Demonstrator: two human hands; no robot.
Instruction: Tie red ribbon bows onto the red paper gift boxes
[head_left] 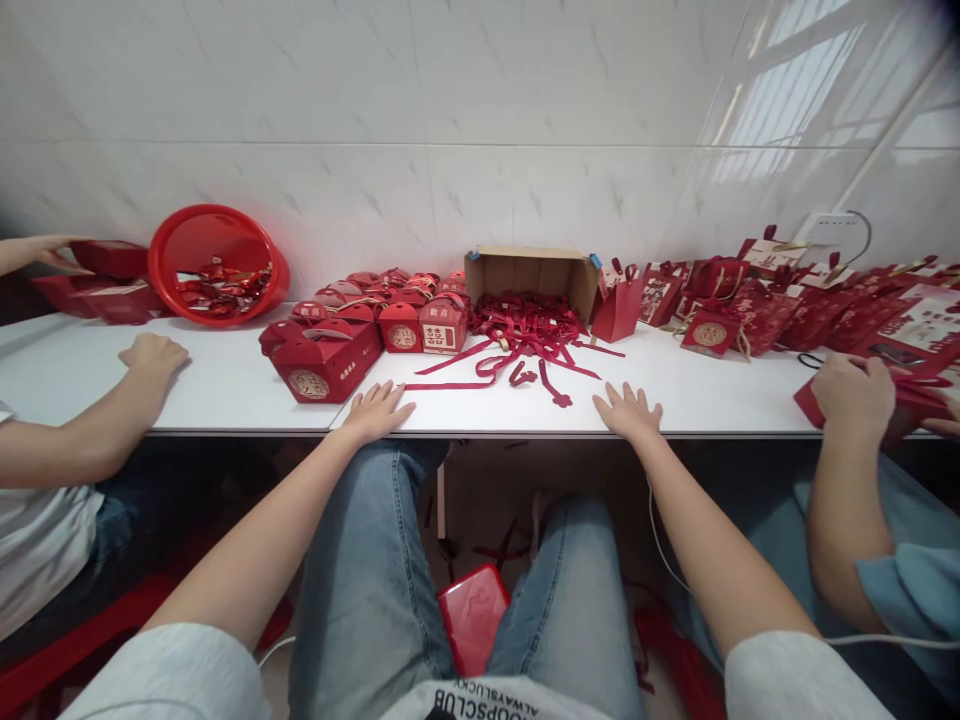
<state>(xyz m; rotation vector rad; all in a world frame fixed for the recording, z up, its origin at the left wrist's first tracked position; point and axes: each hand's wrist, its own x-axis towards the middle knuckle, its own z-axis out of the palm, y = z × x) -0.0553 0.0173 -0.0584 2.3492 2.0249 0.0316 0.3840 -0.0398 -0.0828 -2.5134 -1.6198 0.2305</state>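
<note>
My left hand (372, 411) lies flat on the white table's front edge with its fingers spread, holding nothing. Just beyond it to the left stands a large red gift box (324, 352) with a gold round emblem. Farther right, my right hand (631, 412) also rests on the table edge, fingers apart and nothing in it. Between and beyond my hands, a heap of dark red ribbons (529, 322) spills from a cardboard box (534, 268) lying on its side. One ribbon strip (450, 386) runs close to my left fingertips.
Several small red gift boxes (401, 327) stand left of the ribbons. A red basin (277, 275) holds wrapped sweets. Red gift bags (765, 310) line the right side. A co-worker's hand (154, 362) rests on the left; another co-worker's hand (855, 395) handles a red box on the right.
</note>
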